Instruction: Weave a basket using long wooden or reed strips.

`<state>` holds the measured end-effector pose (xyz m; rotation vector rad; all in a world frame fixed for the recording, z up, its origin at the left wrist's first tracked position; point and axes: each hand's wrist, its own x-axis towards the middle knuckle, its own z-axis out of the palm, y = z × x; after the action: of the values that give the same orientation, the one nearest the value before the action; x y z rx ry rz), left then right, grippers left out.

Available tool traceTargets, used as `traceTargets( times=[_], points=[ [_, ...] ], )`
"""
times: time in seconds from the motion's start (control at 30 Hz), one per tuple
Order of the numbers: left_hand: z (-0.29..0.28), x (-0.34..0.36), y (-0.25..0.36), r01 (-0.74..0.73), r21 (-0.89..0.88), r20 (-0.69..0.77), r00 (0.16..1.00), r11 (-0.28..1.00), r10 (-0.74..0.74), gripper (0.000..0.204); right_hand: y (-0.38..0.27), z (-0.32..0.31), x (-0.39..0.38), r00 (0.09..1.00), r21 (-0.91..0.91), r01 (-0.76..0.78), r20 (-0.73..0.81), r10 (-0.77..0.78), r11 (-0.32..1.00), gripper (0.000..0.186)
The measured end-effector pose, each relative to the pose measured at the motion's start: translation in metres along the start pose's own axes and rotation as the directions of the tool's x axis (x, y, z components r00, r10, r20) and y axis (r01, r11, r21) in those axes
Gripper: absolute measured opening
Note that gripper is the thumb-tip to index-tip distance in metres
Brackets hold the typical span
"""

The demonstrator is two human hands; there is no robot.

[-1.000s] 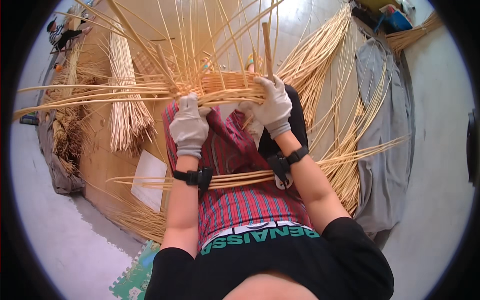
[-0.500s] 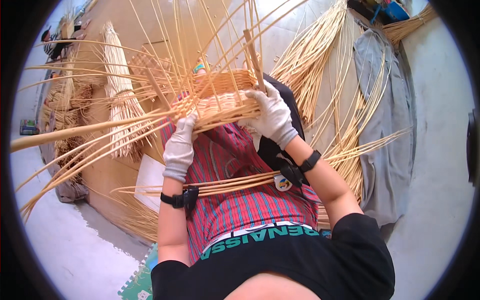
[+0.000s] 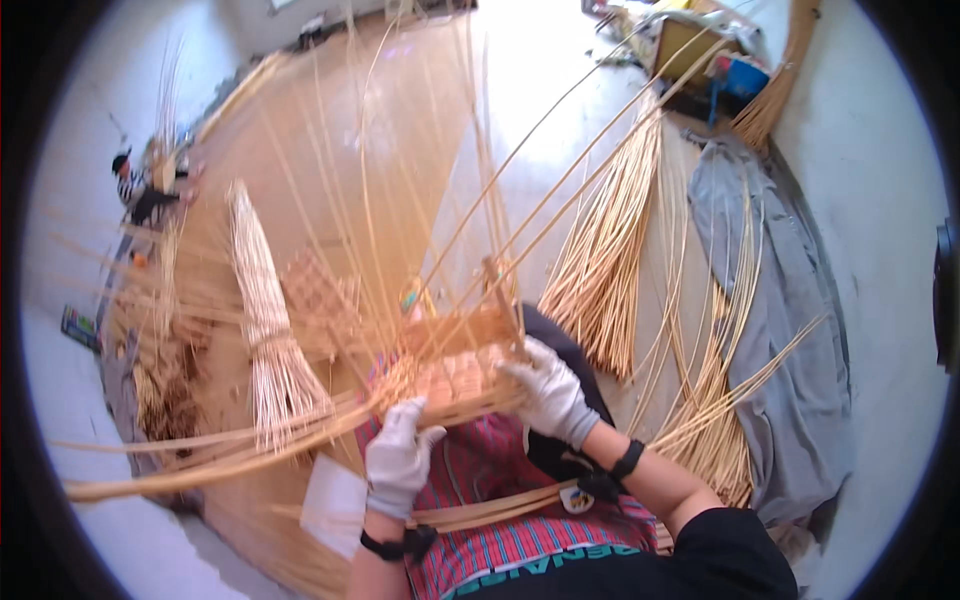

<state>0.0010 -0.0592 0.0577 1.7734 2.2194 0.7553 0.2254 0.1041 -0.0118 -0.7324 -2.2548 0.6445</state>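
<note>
Gloved hands, left [image 3: 398, 458] and right [image 3: 549, 392], both clamped on half-woven wicker basket [image 3: 455, 372]

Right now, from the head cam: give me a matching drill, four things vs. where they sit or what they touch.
Things:
1. left hand
2. right hand
3. tied reed bundle
4. grey cloth

Places:
A. floor, far right
B. woven piece, right end
C. floor, left of the woven piece
D. woven piece, lower left edge

Pairs: 1-D, 2-B, 3-C, 4-A
</note>
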Motion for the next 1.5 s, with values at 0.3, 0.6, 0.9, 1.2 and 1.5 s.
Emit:
traceTargets(
  times=[0.3,0.6,0.9,1.2,1.5],
  points=[
    [0.033,0.102,-0.013,0.159,-0.094,-0.302,0.936,0.983,-0.181,0.069,-0.062,0.020,0.036,0.891,0.401,-0.438,0.316,0.327,0.805,0.051],
    [0.043,0.101,-0.028,0.054,-0.662,-0.262,0.918,0.748,-0.298,0.051,-0.049,0.075,0.239,0.984,0.811,-0.012,-0.094,0.151,0.584,0.064],
    [0.044,0.089,-0.003,0.046,-0.144,-0.325,0.941,0.989,-0.091,0.088,-0.083,0.075,0.292,0.649,-0.579,0.492,0.742,0.170,0.649,0.047],
    [0.085,0.035,0.013,-0.437,0.343,-0.119,0.858,0.831,0.500,0.072,-0.013,-0.008,0.078,0.862,0.328,-0.195,-0.393,0.321,0.924,0.052],
    [0.096,0.035,0.030,-0.145,0.236,-0.045,0.986,0.961,0.160,0.059,0.022,0.058,0.036,0.775,0.787,-0.250,-0.187,0.603,0.565,0.025]
  ],
)
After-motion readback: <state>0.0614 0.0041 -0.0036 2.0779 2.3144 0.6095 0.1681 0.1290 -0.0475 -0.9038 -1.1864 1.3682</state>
